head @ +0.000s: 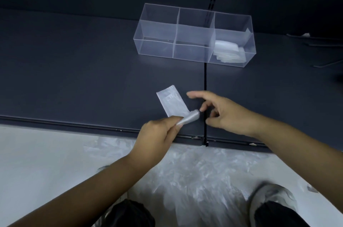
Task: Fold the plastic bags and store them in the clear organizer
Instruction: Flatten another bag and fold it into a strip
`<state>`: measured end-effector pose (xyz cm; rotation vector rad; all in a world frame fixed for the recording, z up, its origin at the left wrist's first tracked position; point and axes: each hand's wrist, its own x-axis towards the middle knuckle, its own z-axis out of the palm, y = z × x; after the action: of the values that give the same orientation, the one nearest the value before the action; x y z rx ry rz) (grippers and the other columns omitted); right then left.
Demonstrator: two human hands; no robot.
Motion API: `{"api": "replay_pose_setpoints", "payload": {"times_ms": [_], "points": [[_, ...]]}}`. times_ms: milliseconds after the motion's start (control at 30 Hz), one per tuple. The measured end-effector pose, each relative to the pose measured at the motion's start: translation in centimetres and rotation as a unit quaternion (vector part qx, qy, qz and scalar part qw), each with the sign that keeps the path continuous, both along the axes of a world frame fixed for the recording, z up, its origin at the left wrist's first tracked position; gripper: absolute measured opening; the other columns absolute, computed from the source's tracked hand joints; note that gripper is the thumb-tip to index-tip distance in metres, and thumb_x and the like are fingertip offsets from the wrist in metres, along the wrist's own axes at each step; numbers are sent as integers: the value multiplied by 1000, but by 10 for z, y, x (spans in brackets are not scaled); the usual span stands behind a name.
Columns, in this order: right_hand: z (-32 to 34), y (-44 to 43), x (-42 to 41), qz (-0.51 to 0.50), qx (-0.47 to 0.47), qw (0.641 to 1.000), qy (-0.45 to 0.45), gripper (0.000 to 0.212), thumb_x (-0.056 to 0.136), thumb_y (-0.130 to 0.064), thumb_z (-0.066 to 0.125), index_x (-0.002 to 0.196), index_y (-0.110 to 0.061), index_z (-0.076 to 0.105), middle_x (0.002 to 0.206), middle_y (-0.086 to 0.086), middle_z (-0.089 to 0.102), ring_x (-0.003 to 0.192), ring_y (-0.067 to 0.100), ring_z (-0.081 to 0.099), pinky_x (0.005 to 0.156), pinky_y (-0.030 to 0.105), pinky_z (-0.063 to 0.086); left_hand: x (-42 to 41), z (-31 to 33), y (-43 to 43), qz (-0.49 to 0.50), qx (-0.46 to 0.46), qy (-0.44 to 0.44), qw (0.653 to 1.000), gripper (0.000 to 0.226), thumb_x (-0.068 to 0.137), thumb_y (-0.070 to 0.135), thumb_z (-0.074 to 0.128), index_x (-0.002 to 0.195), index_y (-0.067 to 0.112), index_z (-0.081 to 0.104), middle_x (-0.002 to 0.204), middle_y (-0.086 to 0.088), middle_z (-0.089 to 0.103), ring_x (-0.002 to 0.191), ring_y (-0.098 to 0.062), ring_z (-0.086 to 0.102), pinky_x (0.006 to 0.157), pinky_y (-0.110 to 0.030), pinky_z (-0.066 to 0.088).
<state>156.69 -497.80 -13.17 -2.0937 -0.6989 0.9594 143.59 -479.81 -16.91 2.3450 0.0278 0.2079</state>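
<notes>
A dark shelf (74,71) fills the upper and middle frame, its front edge running across the lower middle, with pale floor (37,161) below it. A heap of loose bags (194,174) lies on the floor at lower centre, between the person's shoes. The organizer (193,35) stands on the shelf at upper centre-right, three compartments across; the right one holds folded bags (229,51), the other two look bare. The left forearm comes in from the lower left, and the left hand (157,136) sits at centre, knuckles up, thumb and fingers pinched closed on the rolled lower end of a bag (171,101). That bag is folded into a narrow strip lying flat on the shelf at centre, slanting up to the left, its near end curled up off the surface in the pinch. The right forearm enters from the right edge; the right hand (224,113) hovers just right of the strip, fingers spread and loosely curled, forefinger stretched leftward, gripping nothing. No writing or label is readable anywhere.
</notes>
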Motion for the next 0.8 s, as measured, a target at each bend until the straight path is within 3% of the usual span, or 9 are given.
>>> {"api": "replay_pose_setpoints", "payload": {"times_ms": [67,133,233,300,500,567,667,733,800], "points": [[-7,3,3,48,-12,999,-16,65,81,-3,68,126,-46,53,101,-5,53,66,2,44,73,17,46,5,-1,3,37,-97,58,993,22,100,26,48,93,16,67,64,-5,58,56,-17,53,56,-38,49],[-14,10,4,31,5,999,-16,40,80,-11,75,113,-33,66,87,-9,56,60,0,43,63,12,41,12,0,6,69,-198,100,973,22,100,22,50,92,11,67,78,-9,66,72,-23,65,70,-41,56],[-20,19,6,-32,55,998,-8,8,82,-14,74,84,-21,72,69,-16,64,60,-3,52,63,12,43,23,3,6,110,-312,135,934,22,100,18,49,89,13,68,77,2,68,72,-14,68,66,-29,59],[-24,25,9,-86,63,994,-4,11,82,-13,74,76,-21,71,69,-12,69,64,0,60,68,15,49,31,5,7,149,-366,165,904,23,100,18,48,88,15,67,77,-2,69,66,-11,69,60,-24,58],[-28,47,16,-155,-32,987,-26,19,80,-17,74,64,-24,69,54,-13,64,46,-5,54,54,13,47,44,9,17,252,-424,214,843,22,102,19,46,98,5,62,81,-15,70,61,-22,71,54,-27,58],[-26,53,17,-149,-50,987,-37,18,80,-18,74,64,-24,69,57,-13,64,53,-3,56,63,20,51,41,8,21,274,-368,182,870,18,100,19,49,102,5,60,75,-11,69,57,-21,69,51,-25,55],[-23,58,17,-139,-74,986,-49,15,80,-20,73,66,-24,70,66,-9,66,62,3,57,71,28,53,29,2,22,247,-112,68,960,19,95,21,57,113,15,53,72,3,57,58,-11,58,55,-16,44],[-22,60,17,-135,-87,985,-56,13,81,-21,73,68,-23,71,67,-5,66,63,6,57,71,29,52,25,-2,17,169,40,-7,985,27,92,21,62,117,13,58,89,4,56,79,-15,56,71,-23,42],[-20,62,16,-134,-91,985,-63,11,81,-22,73,70,-21,72,68,-4,66,63,8,57,68,27,51,26,-11,9,92,147,-5,985,40,93,27,59,129,9,56,122,-8,58,114,-29,53,95,-38,39]]}}
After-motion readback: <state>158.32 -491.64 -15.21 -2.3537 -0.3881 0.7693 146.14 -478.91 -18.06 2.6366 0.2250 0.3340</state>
